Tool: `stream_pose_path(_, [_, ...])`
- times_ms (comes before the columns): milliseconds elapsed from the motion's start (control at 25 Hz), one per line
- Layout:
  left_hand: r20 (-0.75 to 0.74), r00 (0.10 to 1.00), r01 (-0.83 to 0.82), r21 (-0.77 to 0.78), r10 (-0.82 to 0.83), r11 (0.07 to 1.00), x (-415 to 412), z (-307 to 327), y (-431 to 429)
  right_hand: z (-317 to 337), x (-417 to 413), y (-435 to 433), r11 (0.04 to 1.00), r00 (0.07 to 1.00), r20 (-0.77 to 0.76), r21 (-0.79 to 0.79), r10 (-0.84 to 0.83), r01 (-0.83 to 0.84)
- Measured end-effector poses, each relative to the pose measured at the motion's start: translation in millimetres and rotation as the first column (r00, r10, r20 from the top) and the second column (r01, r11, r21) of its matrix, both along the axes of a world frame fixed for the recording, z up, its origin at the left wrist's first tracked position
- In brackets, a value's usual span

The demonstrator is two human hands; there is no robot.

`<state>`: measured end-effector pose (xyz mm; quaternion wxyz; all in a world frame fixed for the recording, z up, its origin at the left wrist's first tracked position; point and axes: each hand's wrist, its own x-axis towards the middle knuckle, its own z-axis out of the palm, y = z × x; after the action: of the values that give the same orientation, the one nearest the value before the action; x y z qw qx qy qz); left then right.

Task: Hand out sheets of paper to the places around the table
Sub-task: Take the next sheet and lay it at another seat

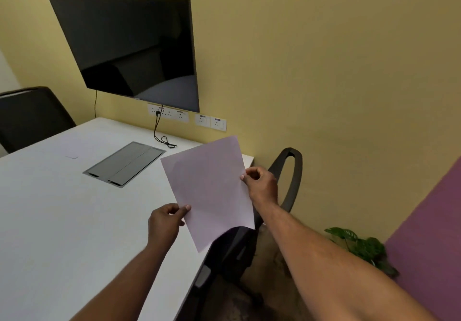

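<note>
I hold one pale white sheet of paper [209, 188] in the air above the right edge of the white table [50, 208]. My left hand [166, 222] pinches the sheet's lower left edge between thumb and fingers. My right hand [260, 183] pinches its right edge. The sheet is tilted, with one corner pointing toward the wall. Its lower part hangs over the table's edge and the back of a black chair [232, 253]. A faint second sheet [82, 143] seems to lie flat on the far part of the table.
A grey cable hatch [124, 164] is set into the table's middle. A black cable [162, 138] runs from wall sockets [169, 113] onto the table. A dark screen [129, 51] hangs on the yellow wall. Another black chair [30, 116] stands far left. A plant [361, 246] sits by a purple panel [431, 233].
</note>
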<state>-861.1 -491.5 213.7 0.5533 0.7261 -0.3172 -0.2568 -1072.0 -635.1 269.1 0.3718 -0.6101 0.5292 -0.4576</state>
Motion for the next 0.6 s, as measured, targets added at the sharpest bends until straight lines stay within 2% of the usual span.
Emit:
stream_pose_path(240, [-0.069, 0.991, -0.112, 0.026, 0.113, 0.993, 44.4, -15.3, -111.6, -1.8, 61.1, -134.8, 0.994, 0.989, -0.101, 0.029, 0.106, -0.104])
stream_pose_path(400, [-0.125, 0.978, -0.159, 0.054, 0.164, 0.986, 61.3, -28.6, -151.0, -16.5, 94.0, -190.5, 0.978, 0.965, -0.165, 0.082, 0.202, -0.19])
stream_pose_path(600, [-0.156, 0.938, -0.288, 0.155, 0.311, 0.945, 71.8, -60.5, -168.8, -51.6, 146.2, -249.8, 0.921, 0.9, -0.208, 0.159, 0.382, -0.355])
